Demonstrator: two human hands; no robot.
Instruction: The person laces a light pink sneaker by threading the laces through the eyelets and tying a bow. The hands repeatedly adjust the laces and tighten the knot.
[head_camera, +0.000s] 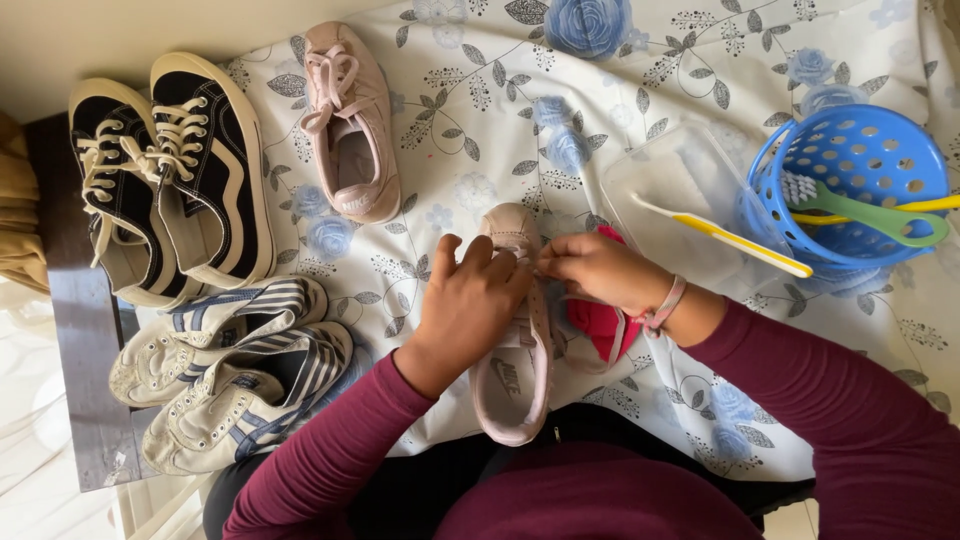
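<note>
Maroon sleeves reach forward as both hands work on a pink shoe (512, 385) lying toe-away on a floral cloth (480, 130). Left hand (470, 305) lies curled over the shoe's middle, fingers bent against its upper; right hand (598, 270) pinches the lace area near the tongue. Just beside the shoe sits a red cloth (603, 328). Its pink mate (352, 125) lies farther off, with black sneakers (170, 175) and striped white sneakers (235, 370) at left. Brushes rest in a blue basket (855, 150) at right.
</note>
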